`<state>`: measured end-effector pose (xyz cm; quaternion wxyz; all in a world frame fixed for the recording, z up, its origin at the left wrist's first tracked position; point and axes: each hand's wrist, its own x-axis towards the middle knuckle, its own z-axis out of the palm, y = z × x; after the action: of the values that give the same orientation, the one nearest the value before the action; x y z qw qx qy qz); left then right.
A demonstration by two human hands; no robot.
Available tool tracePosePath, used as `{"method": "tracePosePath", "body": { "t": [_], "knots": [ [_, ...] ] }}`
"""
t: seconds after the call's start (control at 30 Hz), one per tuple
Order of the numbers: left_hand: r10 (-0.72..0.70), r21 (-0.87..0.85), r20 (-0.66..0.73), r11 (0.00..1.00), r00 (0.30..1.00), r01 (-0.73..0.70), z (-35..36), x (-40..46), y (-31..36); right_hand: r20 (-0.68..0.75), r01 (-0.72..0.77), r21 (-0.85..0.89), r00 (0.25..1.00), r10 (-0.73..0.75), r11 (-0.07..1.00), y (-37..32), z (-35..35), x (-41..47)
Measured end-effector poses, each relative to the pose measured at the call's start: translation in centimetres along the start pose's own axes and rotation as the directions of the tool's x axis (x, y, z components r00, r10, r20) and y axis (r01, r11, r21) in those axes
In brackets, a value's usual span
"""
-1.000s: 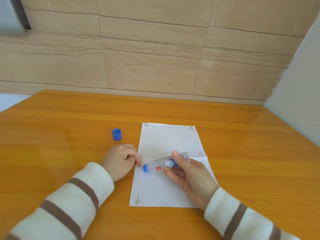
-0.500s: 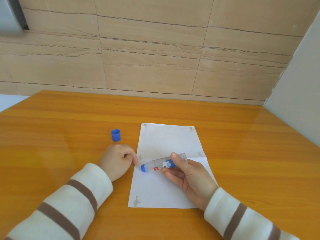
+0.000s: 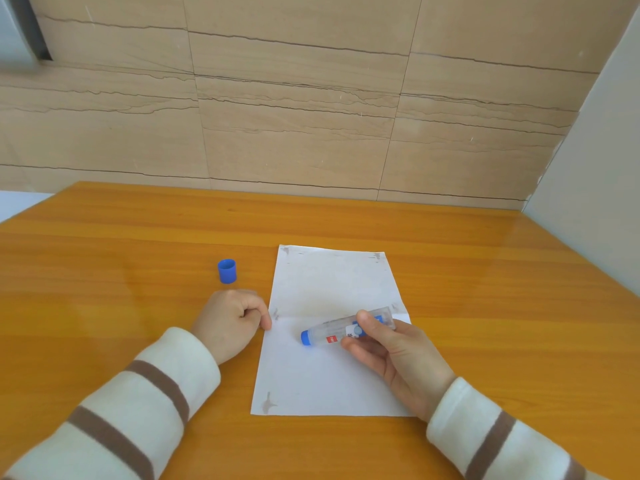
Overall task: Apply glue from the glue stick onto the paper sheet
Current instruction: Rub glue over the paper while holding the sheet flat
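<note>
A white paper sheet (image 3: 329, 285) lies on the orange wooden table (image 3: 485, 306), with a crease across its middle and grey smudges at the corners. My right hand (image 3: 391, 355) grips a clear glue stick (image 3: 329, 336) with a red and blue label. The stick lies almost flat, its blue end pointing left, low over the middle of the sheet. I cannot tell whether that end touches the paper. My left hand (image 3: 228, 320) rests on the table with curled fingers, its fingertips touching the sheet's left edge. The stick's blue cap (image 3: 227, 270) stands apart, left of the paper.
A tiled beige wall runs along the table's far edge. A grey panel (image 3: 595, 168) stands at the right.
The glue stick and my right hand have shifted a little to the right, away from the sheet's left edge. My left hand, the paper and the cap have stayed put.
</note>
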<state>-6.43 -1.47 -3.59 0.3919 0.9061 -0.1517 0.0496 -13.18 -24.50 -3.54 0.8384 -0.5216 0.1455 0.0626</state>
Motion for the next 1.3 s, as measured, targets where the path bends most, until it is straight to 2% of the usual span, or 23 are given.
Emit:
{"method": "tracePosePath", "body": {
  "t": [0.7,1.0,1.3],
  "knots": [
    [0.033,0.010,0.001,0.999,0.999,-0.033,0.2,0.0,-0.1,-0.079,0.057,0.007,0.995,-0.056,0.998,-1.5,-3.6,-0.5],
    [0.143,0.077,0.007,0.987,0.990,-0.144,0.1,-0.5,-0.3,-0.079,0.058,-0.013,0.995,-0.059,0.998,-2.5,-5.5,-1.2],
    [0.238,0.133,0.070,0.960,0.969,-0.245,-0.3,-1.3,-0.5,-0.170,0.061,-0.010,0.983,-0.062,0.998,-3.5,-7.3,-1.8]
  ]
}}
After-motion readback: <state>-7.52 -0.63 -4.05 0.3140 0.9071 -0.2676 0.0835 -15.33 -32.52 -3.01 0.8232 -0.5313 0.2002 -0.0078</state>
